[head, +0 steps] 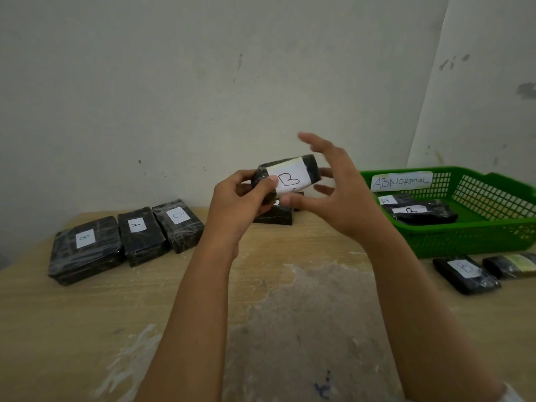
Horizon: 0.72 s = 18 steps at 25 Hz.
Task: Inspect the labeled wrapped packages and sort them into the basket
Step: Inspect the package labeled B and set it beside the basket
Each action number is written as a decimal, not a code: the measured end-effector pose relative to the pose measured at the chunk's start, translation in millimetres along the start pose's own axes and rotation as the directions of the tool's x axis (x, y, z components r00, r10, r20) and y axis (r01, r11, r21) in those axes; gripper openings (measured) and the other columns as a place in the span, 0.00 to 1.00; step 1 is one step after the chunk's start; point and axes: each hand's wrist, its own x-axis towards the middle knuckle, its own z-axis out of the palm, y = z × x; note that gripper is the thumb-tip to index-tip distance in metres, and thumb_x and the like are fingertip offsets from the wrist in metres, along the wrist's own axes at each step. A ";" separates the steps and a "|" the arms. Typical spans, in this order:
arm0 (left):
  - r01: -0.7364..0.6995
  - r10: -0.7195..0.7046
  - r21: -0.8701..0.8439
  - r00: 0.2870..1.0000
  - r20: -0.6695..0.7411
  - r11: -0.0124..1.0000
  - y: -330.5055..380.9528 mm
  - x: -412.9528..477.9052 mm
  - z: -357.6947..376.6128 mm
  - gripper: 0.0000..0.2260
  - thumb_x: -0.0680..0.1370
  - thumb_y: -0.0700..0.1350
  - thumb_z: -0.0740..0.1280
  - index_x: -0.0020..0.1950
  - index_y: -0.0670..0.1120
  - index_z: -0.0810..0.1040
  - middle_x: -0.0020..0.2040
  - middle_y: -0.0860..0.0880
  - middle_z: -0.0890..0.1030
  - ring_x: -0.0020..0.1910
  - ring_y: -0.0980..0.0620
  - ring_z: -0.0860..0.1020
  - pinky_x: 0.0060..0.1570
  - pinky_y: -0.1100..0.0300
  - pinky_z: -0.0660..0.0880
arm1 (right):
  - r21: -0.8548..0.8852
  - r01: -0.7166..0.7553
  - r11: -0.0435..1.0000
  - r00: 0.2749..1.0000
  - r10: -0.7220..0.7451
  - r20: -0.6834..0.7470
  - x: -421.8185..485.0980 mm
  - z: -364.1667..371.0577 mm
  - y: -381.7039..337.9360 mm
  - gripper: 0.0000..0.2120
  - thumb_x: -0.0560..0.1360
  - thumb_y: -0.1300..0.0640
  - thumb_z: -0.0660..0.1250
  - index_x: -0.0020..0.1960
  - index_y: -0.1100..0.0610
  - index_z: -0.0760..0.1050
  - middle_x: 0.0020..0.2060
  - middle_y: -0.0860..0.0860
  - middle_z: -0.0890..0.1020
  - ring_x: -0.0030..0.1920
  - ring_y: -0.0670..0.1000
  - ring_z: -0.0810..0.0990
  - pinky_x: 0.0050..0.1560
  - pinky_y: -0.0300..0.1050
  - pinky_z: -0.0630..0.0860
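My left hand (242,198) grips a black wrapped package (290,177) with a white label marked "B", held up above the table's far middle. My right hand (339,192) hovers at the package's right end, fingers spread, its thumb close under the label; contact is unclear. A green basket (478,239) with an "ABNORMAL" label stands at the right and holds two black packages (420,211), marked "A" and "B". Three labeled packages (87,250) lie in a row at the left.
Another black package (274,217) lies on the wooden table (174,300) behind my hands. Two more packages (464,274) lie in front of the basket at the right edge. A pale wall stands right behind the table.
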 end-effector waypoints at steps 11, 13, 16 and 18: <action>0.106 -0.122 0.175 0.989 0.084 0.979 -23.8 -8.6 28.3 0.18 0.82 0.62 0.59 0.56 0.52 0.81 0.51 0.50 0.85 0.47 0.53 0.84 0.51 0.56 0.81 | -0.379 -0.068 0.923 0.997 0.073 0.000 6.7 -43.2 35.2 0.26 0.70 0.52 0.78 0.66 0.44 0.75 0.56 0.49 0.75 0.52 0.47 0.73 0.47 0.33 0.66; 0.115 -0.145 0.286 0.986 0.086 0.951 -47.9 -8.4 45.1 0.15 0.82 0.60 0.61 0.53 0.52 0.81 0.51 0.50 0.85 0.46 0.52 0.83 0.53 0.54 0.79 | -0.423 -0.138 0.896 0.989 0.150 -0.003 8.4 -69.5 47.7 0.25 0.71 0.53 0.77 0.66 0.45 0.74 0.56 0.50 0.74 0.54 0.50 0.74 0.51 0.42 0.67; 0.051 -0.150 0.529 0.978 0.146 0.847 -88.6 -0.5 78.3 0.07 0.81 0.56 0.66 0.51 0.53 0.80 0.50 0.52 0.83 0.50 0.52 0.81 0.49 0.58 0.77 | -0.503 -0.231 0.833 0.964 0.267 0.000 10.6 -114.1 76.3 0.24 0.71 0.52 0.77 0.64 0.45 0.74 0.56 0.52 0.76 0.54 0.53 0.76 0.54 0.48 0.72; -0.018 -0.124 0.641 0.977 0.175 0.768 -109.0 7.8 102.5 0.07 0.79 0.51 0.70 0.55 0.51 0.81 0.49 0.53 0.82 0.52 0.51 0.81 0.50 0.59 0.75 | -0.577 -0.263 0.773 0.942 0.335 0.019 9.9 -138.6 94.2 0.24 0.71 0.51 0.77 0.64 0.45 0.74 0.58 0.53 0.78 0.53 0.53 0.77 0.52 0.48 0.73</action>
